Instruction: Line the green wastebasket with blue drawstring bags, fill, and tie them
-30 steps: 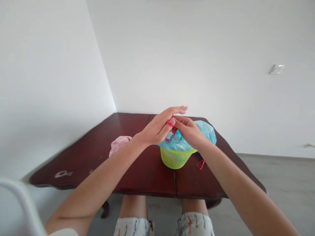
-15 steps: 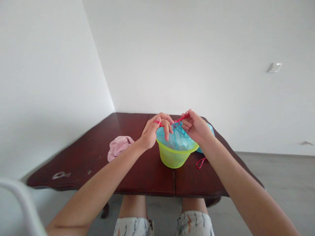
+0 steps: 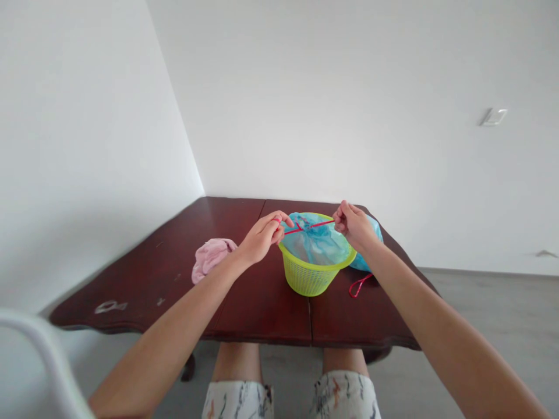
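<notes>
A light-blue plastic bag (image 3: 321, 247) sits in a yellow-green mesh basket (image 3: 310, 279), its mouth bunched together at the top. Red drawstrings (image 3: 322, 224) run out of the gathered mouth to both sides. My left hand (image 3: 264, 235), at the basket's left rim, is closed on one drawstring, with a red loop showing at its fingers. To the right, my right hand (image 3: 353, 224) grips the other drawstring, pulled taut above the basket. Behind my right wrist lies another blue bag (image 3: 361, 263), partly hidden, with a red string loop (image 3: 358, 286) on the table beside it.
A crumpled pink cloth (image 3: 212, 258) lies left of the basket on the dark red-brown table (image 3: 266, 317). White walls meet behind the table, with a switch (image 3: 494, 117) at the right. A blurred white curved object (image 3: 41, 349) stands at the lower left.
My hands have moved apart, the left one leftward and slightly down, the right one rightward. The drawstrings are stretched out to both sides, and the bag's gathered mouth sits lower in the basket.
</notes>
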Available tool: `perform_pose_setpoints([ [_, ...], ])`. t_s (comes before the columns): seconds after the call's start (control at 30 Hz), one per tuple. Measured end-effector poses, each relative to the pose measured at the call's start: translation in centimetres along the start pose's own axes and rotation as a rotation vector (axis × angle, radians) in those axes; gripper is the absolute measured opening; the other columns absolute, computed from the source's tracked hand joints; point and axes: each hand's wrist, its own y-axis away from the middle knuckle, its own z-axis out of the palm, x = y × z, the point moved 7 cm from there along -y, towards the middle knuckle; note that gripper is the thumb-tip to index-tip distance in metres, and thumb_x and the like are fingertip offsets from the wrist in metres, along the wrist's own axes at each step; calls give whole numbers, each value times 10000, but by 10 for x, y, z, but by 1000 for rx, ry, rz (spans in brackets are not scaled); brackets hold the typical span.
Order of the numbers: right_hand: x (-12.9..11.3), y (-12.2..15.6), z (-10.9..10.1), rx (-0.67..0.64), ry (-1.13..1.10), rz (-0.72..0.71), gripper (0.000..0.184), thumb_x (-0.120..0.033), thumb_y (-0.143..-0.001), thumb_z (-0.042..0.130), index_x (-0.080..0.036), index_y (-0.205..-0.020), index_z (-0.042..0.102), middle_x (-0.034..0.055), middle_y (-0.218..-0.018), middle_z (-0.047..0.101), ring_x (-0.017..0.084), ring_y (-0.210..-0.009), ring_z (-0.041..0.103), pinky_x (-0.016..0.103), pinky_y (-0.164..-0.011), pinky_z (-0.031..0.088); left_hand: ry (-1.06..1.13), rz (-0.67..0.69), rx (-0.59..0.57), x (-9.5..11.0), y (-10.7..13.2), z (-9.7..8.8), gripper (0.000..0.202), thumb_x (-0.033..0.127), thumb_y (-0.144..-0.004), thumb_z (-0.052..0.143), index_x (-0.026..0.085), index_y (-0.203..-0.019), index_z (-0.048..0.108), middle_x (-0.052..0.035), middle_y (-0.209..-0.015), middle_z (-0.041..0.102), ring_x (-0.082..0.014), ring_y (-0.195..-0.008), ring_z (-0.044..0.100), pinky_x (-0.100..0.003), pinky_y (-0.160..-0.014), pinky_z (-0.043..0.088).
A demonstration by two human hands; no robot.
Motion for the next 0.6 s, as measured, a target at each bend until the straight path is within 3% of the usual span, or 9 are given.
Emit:
perform_pose_setpoints([
  [0.1, 4, 0, -2, -17, 155, -10, 687, -925, -1030, 591, -285, -795, 512, -23, -675, 561, 146, -537, 453, 319, -561, 383, -128, -38, 25, -3, 4, -7, 239, 300, -1127, 485, 214, -1205, 694, 63, -635, 598, -224, -694, 614, -375, -816, 509],
  [0.2, 3, 6, 0, -94, 335, -22, 573, -798, -1057, 640, -277, -821, 601, -23, -674, 594, 178, -592, 530, 325, -597, 412, -223, 8, 58, -1, 15, -20, 253, 220, -1080, 491, 218, -1242, 685, 12, -829, 736, -249, -891, 719, -417, -984, 535],
  [0.37, -8, 25, 16, -221, 650, -118, 333, -575, -993, 843, -255, -982, 750, -33, -715, 632, 211, -720, 589, 340, -727, 444, -377, 50, 23, 3, 33, -33, 344, 147, -974, 497, 235, -1232, 708, -21, -969, 724, -261, -949, 685, -412, -924, 520],
  [0.5, -23, 37, 36, -353, 1004, -335, 323, -528, -1131, 705, -215, -1153, 780, 98, -1088, 791, 284, -1004, 736, 428, -962, 561, -666, 126, -49, 15, 35, -22, 261, 223, -1014, 591, 247, -1222, 747, -63, -1069, 775, -304, -1024, 711, -456, -950, 519],
  [0.6, -38, 43, 40, -322, 1064, -446, 405, -530, -1171, 664, -195, -1384, 743, 169, -1341, 778, 360, -1266, 756, 536, -1152, 584, -890, 144, 18, 22, 33, -18, 239, 437, -1149, 644, 243, -1203, 773, -91, -1168, 822, -345, -1128, 737, -503, -1022, 496],
])
